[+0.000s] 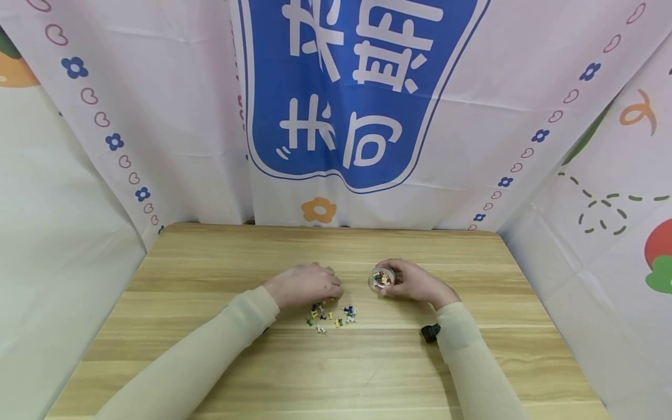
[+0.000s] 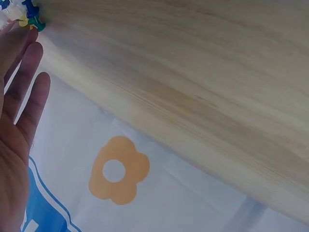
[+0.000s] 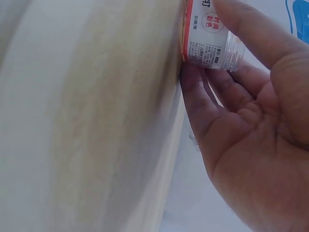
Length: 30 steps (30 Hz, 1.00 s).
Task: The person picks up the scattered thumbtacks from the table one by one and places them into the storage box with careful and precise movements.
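Left hand (image 1: 307, 284) palm down on the wooden worktop (image 1: 220, 262), at the far-left edge of a loose scatter of coloured pushpins (image 1: 332, 315). Fingers straight and relaxed in the left wrist view, fingertips (image 2: 30, 36) touching the nearest pins (image 2: 26, 14); nothing pinched as far as visible. Right hand (image 1: 415, 283) just right of centre, grip clamped on a small clear round container (image 1: 381, 278), thumb and fingers curled round its side. Container standing on the worktop, open top up, coloured pins showing inside. Right wrist view: container (image 3: 210, 36) with red-and-white printed label, base against the wood, thumb on one side, fingers (image 3: 203, 104) on the other. Pin scatter on the worktop near side of the left hand, left and near of the container, not touching it. Pale long sleeves (image 1: 210, 350) on both arms. Small black object (image 1: 430, 332) beside the right sleeve at the wrist. Printed cloth backdrop (image 1: 362, 93) behind and at both sides.
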### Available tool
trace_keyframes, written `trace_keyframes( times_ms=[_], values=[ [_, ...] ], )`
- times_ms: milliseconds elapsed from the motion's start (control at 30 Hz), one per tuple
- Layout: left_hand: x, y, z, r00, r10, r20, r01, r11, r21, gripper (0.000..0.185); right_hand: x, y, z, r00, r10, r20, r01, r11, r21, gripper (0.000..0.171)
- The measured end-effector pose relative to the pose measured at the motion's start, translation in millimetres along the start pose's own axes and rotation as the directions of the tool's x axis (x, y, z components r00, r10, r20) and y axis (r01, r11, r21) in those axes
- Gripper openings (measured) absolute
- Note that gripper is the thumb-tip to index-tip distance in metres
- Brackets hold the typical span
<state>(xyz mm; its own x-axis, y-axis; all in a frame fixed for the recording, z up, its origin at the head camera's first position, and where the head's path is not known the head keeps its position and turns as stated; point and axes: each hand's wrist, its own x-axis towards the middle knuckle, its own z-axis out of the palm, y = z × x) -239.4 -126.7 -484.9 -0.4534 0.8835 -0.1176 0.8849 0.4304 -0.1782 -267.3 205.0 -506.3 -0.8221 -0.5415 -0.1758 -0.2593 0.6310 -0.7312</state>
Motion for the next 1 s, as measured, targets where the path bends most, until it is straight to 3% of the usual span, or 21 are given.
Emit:
trace_keyframes(
  times_ms=[333,600,1000],
  values=[
    [5.5,1.4,-2.0,0.999,-0.038,0.024,0.039,0.998,-0.053,0.016,0,0,0,1.0,0.002,0.015,-0.002,0.999,0.034,0.066],
    [5.7,-0.1,-6.3,0.999,-0.05,0.018,0.052,0.988,-0.145,0.013,0,0,0,1.0,-0.003,0.009,0.003,1.0,0.022,0.066],
    [4.3,-2.5,-15.8,0.993,-0.106,-0.051,0.087,0.955,-0.285,0.009,0,1,-1,1.0,-0.006,0.011,0.006,1.0,0.015,0.068]
  ],
)
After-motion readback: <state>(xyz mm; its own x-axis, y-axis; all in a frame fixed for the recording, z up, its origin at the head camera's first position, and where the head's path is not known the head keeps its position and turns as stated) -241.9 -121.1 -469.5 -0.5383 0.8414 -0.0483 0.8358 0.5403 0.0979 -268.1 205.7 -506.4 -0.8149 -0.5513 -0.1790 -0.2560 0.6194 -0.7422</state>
